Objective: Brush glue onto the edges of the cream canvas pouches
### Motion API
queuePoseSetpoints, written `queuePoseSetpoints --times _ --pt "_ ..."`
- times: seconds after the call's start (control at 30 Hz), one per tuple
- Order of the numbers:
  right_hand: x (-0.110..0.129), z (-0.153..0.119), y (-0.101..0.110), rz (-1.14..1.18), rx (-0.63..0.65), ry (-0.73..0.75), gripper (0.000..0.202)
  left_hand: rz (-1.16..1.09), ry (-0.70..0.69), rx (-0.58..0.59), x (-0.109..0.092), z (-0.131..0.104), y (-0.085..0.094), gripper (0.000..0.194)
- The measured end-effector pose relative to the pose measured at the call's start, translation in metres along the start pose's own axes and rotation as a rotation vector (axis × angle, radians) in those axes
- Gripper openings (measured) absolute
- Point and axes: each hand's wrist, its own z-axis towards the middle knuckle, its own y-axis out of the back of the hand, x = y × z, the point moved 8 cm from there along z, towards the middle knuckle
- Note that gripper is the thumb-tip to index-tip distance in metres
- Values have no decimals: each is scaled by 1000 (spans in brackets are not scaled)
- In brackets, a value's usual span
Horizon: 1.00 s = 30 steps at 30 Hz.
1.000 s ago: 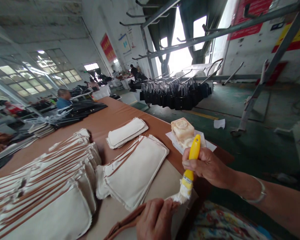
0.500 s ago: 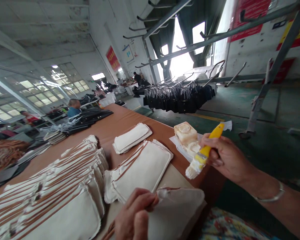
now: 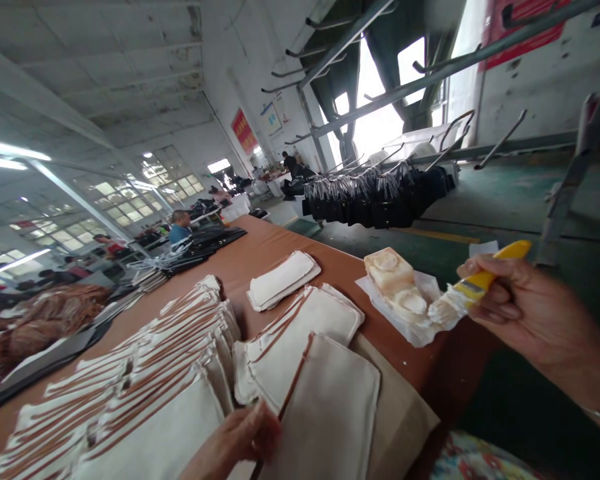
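My right hand (image 3: 523, 303) is closed around the yellow handle of a paintbrush (image 3: 485, 277). White paste coats the brush's bristles, which are at the right edge of a stained, pale container (image 3: 393, 273) on white sheeting. My left hand (image 3: 247, 433) pinches the brown-trimmed left edge of a cream fabric panel (image 3: 330, 400). That panel overlaps a small stack of similar panels (image 3: 305, 320) and lies partly over a tan sheet (image 3: 400, 413). The left fingertips are partly hidden.
Rows of overlapping cream panels (image 3: 145, 393) cover the left of the brown table (image 3: 275, 240). A smaller stack of cream pieces (image 3: 283, 280) lies farther back. Black bags (image 3: 375, 200) hang from a metal rack beyond the table's right edge. Other people sit in the background.
My right hand has carried the brush rightward, from in front of the container to its right edge. My left hand has moved down and left, and the panel now lies flatter. The view has shifted.
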Motion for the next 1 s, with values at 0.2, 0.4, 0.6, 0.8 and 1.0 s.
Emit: queuePoseSetpoints --times 0.2,0.4,0.6,0.8,1.0 --pt "-45 0 7 2 14 -103 19 562 -123 -344 21 51 -21 20" --pt "-54 -8 4 -63 -40 -120 29 634 -4 -551 9 89 -37 15" --pt "-54 -9 12 -97 -75 -127 32 763 -368 -757 -12 46 -72 14" --pt "-66 -7 12 -64 -62 -181 23 753 -552 -936 -26 5 -75 12" --pt "-65 -15 10 -45 -95 -185 37 592 -189 -632 -25 55 -55 6"
